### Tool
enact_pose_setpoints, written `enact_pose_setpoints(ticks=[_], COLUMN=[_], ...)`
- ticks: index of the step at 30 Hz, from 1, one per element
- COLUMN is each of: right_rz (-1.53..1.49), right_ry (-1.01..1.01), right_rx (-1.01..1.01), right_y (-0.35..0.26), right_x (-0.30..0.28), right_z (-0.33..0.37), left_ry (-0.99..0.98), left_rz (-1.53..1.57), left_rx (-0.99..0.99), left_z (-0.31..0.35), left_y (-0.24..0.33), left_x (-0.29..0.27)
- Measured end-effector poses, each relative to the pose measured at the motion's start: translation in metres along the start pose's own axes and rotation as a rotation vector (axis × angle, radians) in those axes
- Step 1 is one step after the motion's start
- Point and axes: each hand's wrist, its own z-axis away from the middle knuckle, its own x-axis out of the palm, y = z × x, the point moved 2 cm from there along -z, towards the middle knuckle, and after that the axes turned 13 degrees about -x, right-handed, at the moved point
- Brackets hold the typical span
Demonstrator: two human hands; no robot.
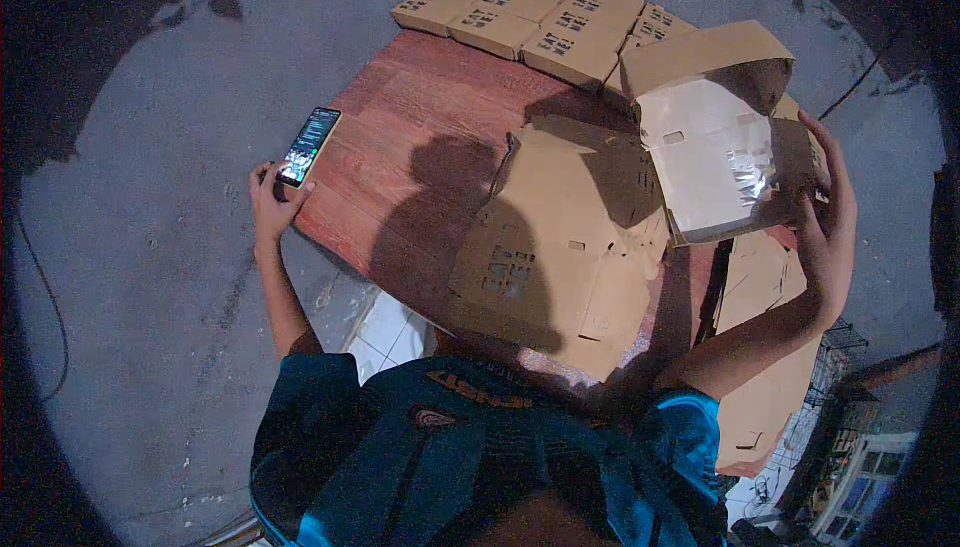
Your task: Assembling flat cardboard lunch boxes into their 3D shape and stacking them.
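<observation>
Out at the table's left edge, my left hand (pixel 278 205) is closed round the lower end of a smartphone (pixel 310 147) with a lit screen. On the right, my right hand (pixel 828 222) grips the side of an open cardboard box (pixel 700 162), its fingers partly hidden behind the wall. The box is tilted, showing a whitish, shiny inside and a raised brown flap. Beneath and left of it, an unfolded flat cardboard box (pixel 560 217) with dark print lies on the table.
Several folded, printed cardboard boxes (pixel 520 12) stand in rows along the far edge of the reddish wood-look table (pixel 400 117). More flat cardboard sheets (pixel 760 347) lie by my right forearm. A black wire rack (pixel 835 357) stands at the lower right.
</observation>
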Motion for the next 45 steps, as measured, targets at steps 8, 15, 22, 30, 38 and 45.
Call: enact_pose_setpoints(ticks=[8,15,22,30,38,45], right_rz=[-0.086,-0.072,-0.122,-0.053,-0.068,-0.074], right_ry=[-0.041,-0.033,-0.031,-0.008,-0.05,-0.042], right_rx=[0.048,-0.01,0.006,0.042,0.08,0.01], right_y=[0.003,0.007,0.008,0.006,0.004,0.003], right_x=[-0.001,0.0,0.003,0.004,0.003,0.003], right_z=[0.0,-0.001,-0.001,-0.001,-0.003,-0.002], left_ry=[0.0,0.013,0.009,0.017,-0.009,-0.013], left_rz=[0.032,0.025,-0.005,0.027,-0.036,-0.01], left_rx=[-0.119,-0.107,-0.08,-0.073,-0.102,-0.125], left_z=[0.008,0.005,0.004,0.003,0.002,0.003], left_y=[0.006,-0.003,-0.006,-0.01,-0.014,-0.01], left_x=[-0.004,0.001,0.001,0.004,0.004,0.003])
